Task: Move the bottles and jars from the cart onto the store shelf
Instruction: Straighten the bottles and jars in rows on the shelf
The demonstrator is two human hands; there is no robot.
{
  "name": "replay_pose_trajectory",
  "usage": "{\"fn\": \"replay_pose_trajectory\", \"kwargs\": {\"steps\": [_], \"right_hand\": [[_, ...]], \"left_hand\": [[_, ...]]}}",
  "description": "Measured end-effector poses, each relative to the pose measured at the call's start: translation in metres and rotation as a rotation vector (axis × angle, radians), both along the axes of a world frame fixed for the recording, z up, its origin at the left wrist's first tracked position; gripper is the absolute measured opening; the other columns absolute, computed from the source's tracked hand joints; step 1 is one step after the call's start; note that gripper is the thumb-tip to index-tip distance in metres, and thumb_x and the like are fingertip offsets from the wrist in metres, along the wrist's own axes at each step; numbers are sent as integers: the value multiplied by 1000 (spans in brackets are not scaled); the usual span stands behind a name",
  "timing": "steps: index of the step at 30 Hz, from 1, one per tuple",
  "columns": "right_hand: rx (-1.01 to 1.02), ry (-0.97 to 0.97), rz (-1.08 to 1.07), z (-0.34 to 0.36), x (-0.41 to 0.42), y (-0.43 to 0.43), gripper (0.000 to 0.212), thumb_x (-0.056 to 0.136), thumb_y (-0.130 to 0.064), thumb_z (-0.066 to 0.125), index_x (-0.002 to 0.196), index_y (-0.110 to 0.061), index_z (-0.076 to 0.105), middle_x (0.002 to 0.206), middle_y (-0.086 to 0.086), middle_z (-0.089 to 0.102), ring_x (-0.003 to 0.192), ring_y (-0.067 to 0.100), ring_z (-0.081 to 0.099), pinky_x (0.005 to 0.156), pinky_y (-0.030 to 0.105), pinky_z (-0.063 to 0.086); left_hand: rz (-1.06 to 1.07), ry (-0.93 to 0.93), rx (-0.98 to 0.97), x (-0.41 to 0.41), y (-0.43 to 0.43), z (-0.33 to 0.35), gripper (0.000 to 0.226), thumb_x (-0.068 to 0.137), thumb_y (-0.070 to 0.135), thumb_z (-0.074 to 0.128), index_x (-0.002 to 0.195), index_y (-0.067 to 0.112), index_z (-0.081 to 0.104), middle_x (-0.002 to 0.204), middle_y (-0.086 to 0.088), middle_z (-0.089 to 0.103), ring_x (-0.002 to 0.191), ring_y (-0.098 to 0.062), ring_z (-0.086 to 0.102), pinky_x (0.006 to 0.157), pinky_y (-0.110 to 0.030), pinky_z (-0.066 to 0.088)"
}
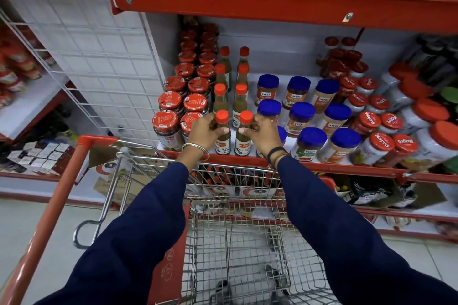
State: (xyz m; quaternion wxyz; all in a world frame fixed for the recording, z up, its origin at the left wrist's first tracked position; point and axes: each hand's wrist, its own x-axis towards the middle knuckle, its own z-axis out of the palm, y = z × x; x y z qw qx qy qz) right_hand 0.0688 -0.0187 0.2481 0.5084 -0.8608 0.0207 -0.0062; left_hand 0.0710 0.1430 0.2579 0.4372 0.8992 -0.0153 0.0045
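Note:
Two green chilli sauce bottles with red caps stand upright at the front edge of the store shelf (322, 165). My left hand (203, 131) is wrapped around the neck of the left bottle (222, 135). My right hand (264, 132) grips the right bottle (244, 137) the same way. More such bottles (241, 96) line up behind them in two rows. The wire cart (238, 230) sits below my arms; its basket shows no bottles or jars inside.
Red-lidded jars (192, 104) fill the shelf left of the bottles. Blue-lidded jars (301, 112) and red-lidded Mapro jars (369, 120) stand to the right. A red shelf (247, 2) overhangs above. A white wire grid panel (104, 62) stands at the left.

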Motion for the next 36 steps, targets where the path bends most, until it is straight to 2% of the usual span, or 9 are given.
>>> {"fn": "replay_pose_trajectory", "kwargs": {"steps": [6,9,22,26,28,31,33,34,36], "right_hand": [[-9,-3,16,-4,2,-3,26,75,-14,72,98,-5,64,101,14,71,96,26,66,91,46,53],[-21,-11,16,-6,1,-4,27,75,-15,72,98,-4,64,101,15,71,96,27,66,91,46,53],[27,-30,31,-11,2,-5,29,77,-15,70,103,-7,61,108,14,70,102,26,63,95,43,50],[9,-56,23,-11,-2,-4,30,78,-16,69,106,-8,61,110,12,70,103,24,63,96,41,50],[36,-56,2,-8,-7,-4,35,78,-17,70,111,-8,60,114,11,67,108,21,61,97,35,49],[86,-137,-55,-5,-29,-13,42,81,-25,68,119,-10,56,120,5,62,109,9,55,90,23,48],[152,-220,-141,-8,-52,-27,39,83,-29,64,118,-14,57,115,-2,61,99,-7,56,82,10,48],[199,-255,-192,-12,-65,-37,35,84,-31,63,115,-15,58,114,-3,62,96,-11,57,78,7,47],[284,-295,-285,-27,-90,-58,32,86,-34,57,113,-18,58,117,0,62,98,-11,57,80,9,47]], "left_hand": [[-15,-51,48,-1,0,3,29,72,16,75,97,3,64,98,-18,72,91,-30,66,83,-37,53],[-15,-70,100,-3,-4,4,27,74,14,74,94,1,63,97,-20,71,89,-31,65,77,-30,46],[40,-38,80,3,0,-5,33,77,17,71,103,1,58,104,-20,70,98,-33,64,90,-45,52],[65,-72,53,-3,-3,-12,33,79,12,68,108,2,54,106,-21,68,99,-34,63,90,-45,53],[99,-141,-18,-12,-4,-16,34,80,8,67,111,4,53,110,-19,65,102,-31,62,92,-46,52],[172,-370,-41,-38,-13,-19,30,85,10,60,113,7,50,112,-11,56,100,-18,53,90,-34,49],[141,-484,-64,-57,-25,-21,22,86,10,56,108,9,51,109,-4,51,98,-14,50,90,-28,47],[88,-489,-86,-65,-33,-24,21,86,10,55,107,8,52,110,-4,52,101,-11,49,93,-22,44],[-40,-429,-129,-77,-56,-31,23,87,10,55,109,8,52,116,-8,54,107,-6,47,96,-9,36]]}}
